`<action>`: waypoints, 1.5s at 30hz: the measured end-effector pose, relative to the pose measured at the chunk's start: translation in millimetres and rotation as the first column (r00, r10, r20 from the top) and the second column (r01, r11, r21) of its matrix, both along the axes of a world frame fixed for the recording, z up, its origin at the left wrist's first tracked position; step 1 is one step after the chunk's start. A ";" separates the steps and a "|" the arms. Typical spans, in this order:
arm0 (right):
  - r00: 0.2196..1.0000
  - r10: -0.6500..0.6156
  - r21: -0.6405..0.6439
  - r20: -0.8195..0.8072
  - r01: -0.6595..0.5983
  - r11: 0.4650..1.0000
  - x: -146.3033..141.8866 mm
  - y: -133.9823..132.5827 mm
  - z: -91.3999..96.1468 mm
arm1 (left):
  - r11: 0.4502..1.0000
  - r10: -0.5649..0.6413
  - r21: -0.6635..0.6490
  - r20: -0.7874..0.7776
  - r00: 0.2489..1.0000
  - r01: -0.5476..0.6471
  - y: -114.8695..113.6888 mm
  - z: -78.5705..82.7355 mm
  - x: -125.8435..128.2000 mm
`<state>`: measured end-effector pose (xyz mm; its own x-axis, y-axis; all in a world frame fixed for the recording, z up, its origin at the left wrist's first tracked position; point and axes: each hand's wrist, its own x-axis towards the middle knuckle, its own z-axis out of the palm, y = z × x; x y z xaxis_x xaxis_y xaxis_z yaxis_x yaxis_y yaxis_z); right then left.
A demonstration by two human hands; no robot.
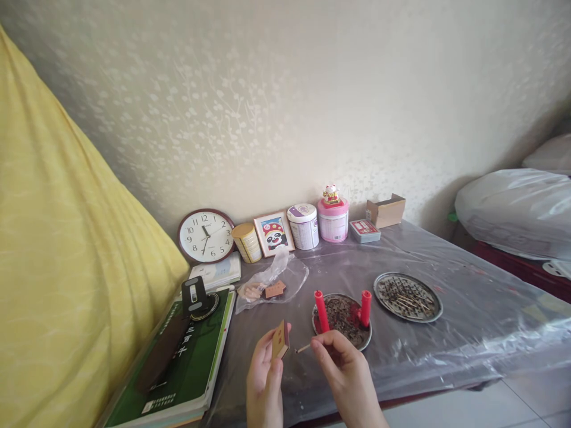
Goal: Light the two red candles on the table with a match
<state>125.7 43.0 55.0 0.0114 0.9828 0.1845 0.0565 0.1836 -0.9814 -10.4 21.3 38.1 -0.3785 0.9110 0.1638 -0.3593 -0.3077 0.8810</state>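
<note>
My left hand is closed around a matchbox, held upright with one broad face turned to the right. Between the thumb and fingers of my right hand is a matchstick; its dark tip points left toward the box, a small gap apart. No flame shows on it. Just beyond my right hand lies a round metal tray with a dark, stained surface. Two red candles stand on it, a left candle leaning slightly and a right candle upright, with no flame visible on either.
A second round tray holds several matchsticks. Behind lie a clear plastic bag with small boxes, a clock, tins, a framed panda picture and a card box. Green books flank the left; a yellow curtain hangs beside.
</note>
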 end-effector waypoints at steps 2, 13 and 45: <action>1.000 0.000 0.002 0.005 0.000 1.000 0.3 -0.3 0.5 | 1.000 -0.002 0.004 0.005 1.000 0.002 0.2 0.7 0.3; 1.000 -0.007 0.004 0.006 0.006 1.000 -0.7 -0.5 0.5 | 1.000 -0.011 0.019 -0.005 1.000 0.011 0.5 -1.6 0.2; 1.000 -0.012 0.028 0.012 0.011 1.000 0.1 0.1 -0.7 | 1.000 -0.004 0.019 -0.010 1.000 0.005 0.5 -0.7 -0.3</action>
